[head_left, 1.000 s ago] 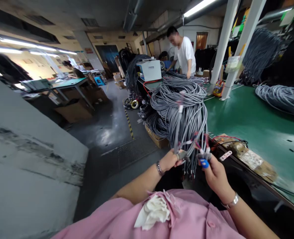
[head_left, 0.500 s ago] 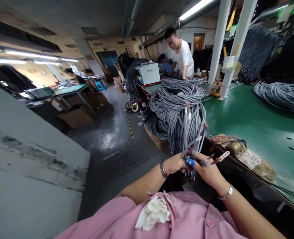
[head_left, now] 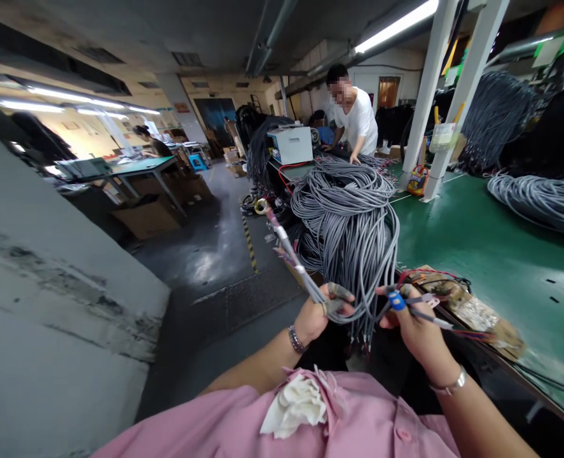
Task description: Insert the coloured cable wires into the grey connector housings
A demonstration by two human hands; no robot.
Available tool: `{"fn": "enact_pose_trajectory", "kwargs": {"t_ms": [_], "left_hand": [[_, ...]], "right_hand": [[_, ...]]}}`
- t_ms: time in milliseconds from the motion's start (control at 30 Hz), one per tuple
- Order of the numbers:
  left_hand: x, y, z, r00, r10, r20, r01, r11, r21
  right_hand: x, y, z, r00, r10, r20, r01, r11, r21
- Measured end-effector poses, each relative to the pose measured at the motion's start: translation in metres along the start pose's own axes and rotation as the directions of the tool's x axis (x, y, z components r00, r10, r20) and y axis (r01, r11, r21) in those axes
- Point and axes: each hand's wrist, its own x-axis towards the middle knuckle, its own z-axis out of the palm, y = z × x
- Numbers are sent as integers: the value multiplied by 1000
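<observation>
My left hand (head_left: 320, 310) is closed around several grey cables (head_left: 295, 259); their wire ends stick up and to the left, blurred by motion. Grimy coverings sit on its fingertips. To the right, my right hand (head_left: 412, 321) grips other grey cable ends (head_left: 429, 316), with thin coloured wires trailing off rightward. A blue wrap (head_left: 397, 300) is around one of its fingers. Between and beyond both hands hangs a large bundle of grey cables (head_left: 353, 248), draped over the bench end. More wire tips dangle below the hands.
A green bench (head_left: 482, 235) stretches along the right, with a taped cardboard piece (head_left: 482, 315) near its edge and a coil of grey cable (head_left: 539, 197) farther back. A person in white (head_left: 360, 121) leans over the far end beside a white box (head_left: 290, 145). A wall (head_left: 62, 318) stands at left.
My hands have moved apart. The left has drawn its cables leftward, tilting their ends up and left; the right has shifted right with its cable ends. The view has turned slightly.
</observation>
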Motion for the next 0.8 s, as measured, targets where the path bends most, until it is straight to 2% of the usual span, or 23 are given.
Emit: {"fn": "enact_pose_trajectory", "kwargs": {"t_ms": [67, 133, 233, 333, 433, 500, 567, 667, 733, 800], "left_hand": [[-2, -5, -18, 998, 41, -48, -34, 989, 145], [0, -13, -32, 999, 16, -45, -2, 951, 308], [11, -25, -34, 997, -52, -62, 74, 882, 465], [21, -37, -21, 992, -100, -79, 127, 835, 535], [24, -46, -6, 987, -133, -86, 159, 794, 586], [22, -49, 2, 990, -134, -50, 136, 762, 634], [18, -49, 7, 994, -106, 26, 57, 711, 701], [13, -46, 13, 992, -65, 108, -47, 607, 793], [10, -43, 15, 993, -68, 100, -44, 564, 824], [6, -42, 12, 993, -91, 74, -7, 584, 812]], "right_hand": [[5, -13, -11, 997, 8, -72, 5, 982, 188], [11, -25, -19, 981, 22, -191, 50, 930, 364], [14, -34, -26, 971, 55, -231, 61, 884, 464], [4, -26, -22, 987, 58, -150, 15, 896, 444], [-8, -9, -8, 994, 76, -74, -39, 912, 409], [-13, 1, 2, 996, 90, 0, -84, 928, 364], [-13, 7, 9, 995, 95, 38, -102, 945, 310], [-12, 16, 14, 993, 119, -2, -116, 972, 206], [-13, 23, 14, 990, 134, -43, -126, 979, 162], [-15, 29, 14, 989, 134, -55, -123, 979, 163]]}}
